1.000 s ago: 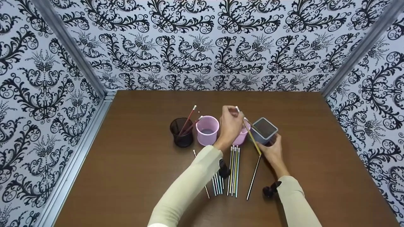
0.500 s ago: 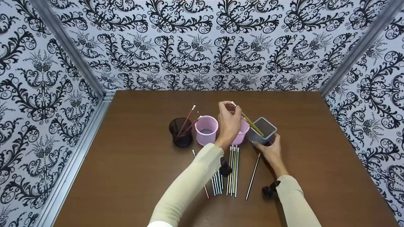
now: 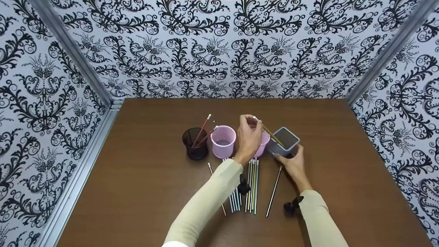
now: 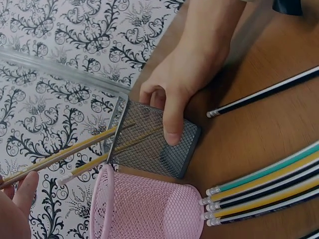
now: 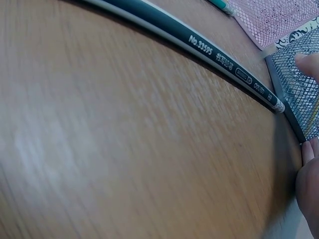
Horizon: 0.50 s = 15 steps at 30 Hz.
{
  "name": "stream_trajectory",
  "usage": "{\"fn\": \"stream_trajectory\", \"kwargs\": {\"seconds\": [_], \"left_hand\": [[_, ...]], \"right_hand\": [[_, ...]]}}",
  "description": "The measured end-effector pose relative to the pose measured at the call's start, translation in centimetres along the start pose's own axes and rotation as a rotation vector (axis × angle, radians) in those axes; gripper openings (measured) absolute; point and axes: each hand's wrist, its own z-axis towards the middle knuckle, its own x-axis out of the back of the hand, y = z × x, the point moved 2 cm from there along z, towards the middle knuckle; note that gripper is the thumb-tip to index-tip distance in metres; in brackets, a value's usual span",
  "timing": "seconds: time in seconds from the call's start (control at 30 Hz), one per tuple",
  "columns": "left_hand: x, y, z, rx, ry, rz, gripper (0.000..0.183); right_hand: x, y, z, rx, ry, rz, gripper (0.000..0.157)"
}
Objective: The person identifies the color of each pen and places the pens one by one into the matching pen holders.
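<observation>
My left hand (image 3: pixel 249 135) pinches a yellow pencil (image 3: pixel 271 133) near its white eraser end. The pencil slants down to the right, its lower end inside a grey square mesh pencil holder (image 3: pixel 286 139). In the left wrist view, a second yellow pencil (image 4: pixel 92 164) leans in the same holder, eraser up. My right hand (image 3: pixel 295 164) grips the holder around its side, the thumb (image 4: pixel 173 127) pressed on the mesh. A pink mesh cup (image 4: pixel 144 209) stands right beside the holder, partly behind my left hand in the head view.
Another pink cup (image 3: pixel 223 140) and a black mesh cup (image 3: pixel 196 145) with red pencils stand to the left. Several pencils (image 3: pixel 252 187) lie in rows on the brown table (image 3: pixel 137 178). A black-and-white striped pencil (image 3: pixel 273 192) lies apart, near my right wrist.
The yellow pencil in my left hand has swung from in front of the holder to inside its opening. Then the left hand lowered slightly. My right hand keeps its grip on the holder.
</observation>
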Motion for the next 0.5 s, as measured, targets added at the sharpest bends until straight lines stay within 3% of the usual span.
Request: {"fn": "stream_trajectory", "kwargs": {"seconds": [0.27,0.5], "left_hand": [[-0.43,-0.13,-0.15,-0.049,-0.04,0.087,0.016],[-0.9,-0.74,-0.35,-0.039,-0.051,0.144,0.015]], "right_hand": [[-0.1,0.02,0.01,0.005,0.002,-0.001,0.09],[-0.09,0.02,0.03,0.006,0.001,0.014,0.09]]}}
